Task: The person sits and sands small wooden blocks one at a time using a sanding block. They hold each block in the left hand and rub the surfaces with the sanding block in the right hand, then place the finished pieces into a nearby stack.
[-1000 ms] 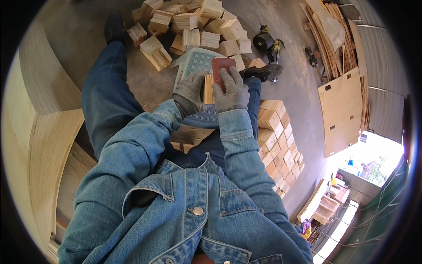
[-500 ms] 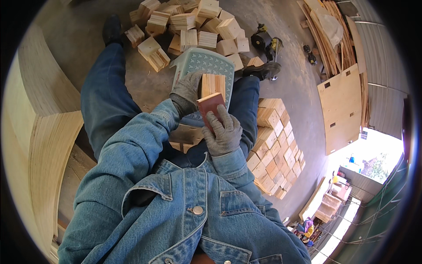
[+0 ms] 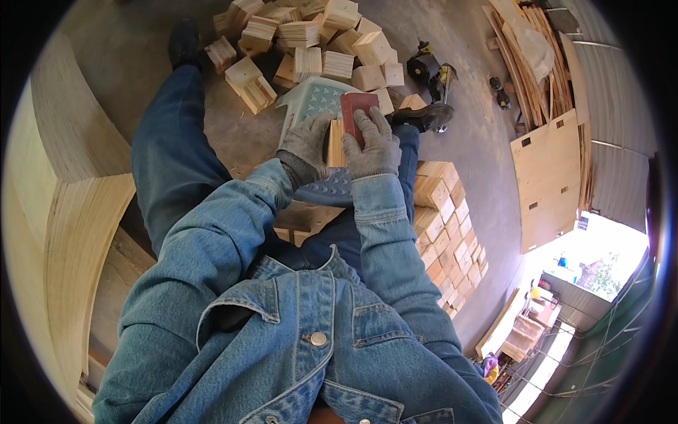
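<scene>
A layered plywood block (image 3: 337,150) rests on the pale blue-green plastic stool (image 3: 316,97) between my legs. My left hand (image 3: 308,146), in a grey glove, grips the block at its left side. In my gloved right hand (image 3: 372,148) is a reddish-brown sanding block (image 3: 357,107), its fingers lying over the near part. The sanding block is against the plywood block's right upper part and covers some of it. How much of the two faces touch is hidden.
Beyond the stool lies a loose heap of plywood blocks (image 3: 337,65). Block stacks (image 3: 448,240) stand right of my right leg. A black-and-yellow tool (image 3: 425,67) lies near my right shoe. Large plywood pieces (image 3: 78,120) rise at left; boards (image 3: 547,177) lean at right.
My right hand has pushed the sanding block away from me and slightly right, along the plywood block. My left hand has kept its grip, shifting slightly.
</scene>
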A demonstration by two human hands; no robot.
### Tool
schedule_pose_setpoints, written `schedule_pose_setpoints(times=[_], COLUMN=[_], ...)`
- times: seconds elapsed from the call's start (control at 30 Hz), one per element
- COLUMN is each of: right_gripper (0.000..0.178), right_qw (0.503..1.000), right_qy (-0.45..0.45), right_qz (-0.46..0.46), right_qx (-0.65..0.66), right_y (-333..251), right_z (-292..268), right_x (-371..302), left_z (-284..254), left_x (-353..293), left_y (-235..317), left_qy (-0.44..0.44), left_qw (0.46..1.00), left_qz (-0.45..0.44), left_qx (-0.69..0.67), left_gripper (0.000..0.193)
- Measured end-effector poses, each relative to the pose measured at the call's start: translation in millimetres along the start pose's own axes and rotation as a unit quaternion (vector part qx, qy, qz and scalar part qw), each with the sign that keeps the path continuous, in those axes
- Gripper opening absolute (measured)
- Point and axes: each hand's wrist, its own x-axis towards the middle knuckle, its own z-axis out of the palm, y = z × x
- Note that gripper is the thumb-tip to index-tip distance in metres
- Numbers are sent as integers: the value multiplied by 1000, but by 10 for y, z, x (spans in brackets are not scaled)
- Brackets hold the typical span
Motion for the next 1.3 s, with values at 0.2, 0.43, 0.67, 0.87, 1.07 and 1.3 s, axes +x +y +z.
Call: schedule_pose_setpoints(times=[0.2, 0.43, 0.67, 0.87, 1.07, 1.3], right_gripper=[61, 65, 61, 60, 60, 60], right_qw=[999, 996, 996, 997, 996, 996], right_qy=[14, 39, 51, 51, 73, 64], right_qz=[-45, -84, -63, -12, -32, 2], right_qx=[-15, 3, 35, 53, 41, 59], right_y=[20, 151, 233, 326, 266, 299], right_z=[-139, -195, -169, -78, -149, -114], right_x=[-642, -1186, -930, -735, -715, -733], left_z=[-33, -11, 30, 54, -4, -331], left_x=[-8, 26, 6, 18, -27, -195], left_y=[50, 83, -33, -49, 66, 408], left_qy=[0, -1, 6, -36, 35, 25], left_qw=[1000, 999, 1000, 999, 996, 986], left_qz=[-4, 12, 15, -1, 49, 131], left_qx=[-15, 46, 20, -25, 65, 100], left_gripper=[95, 95, 97, 103, 111, 83])
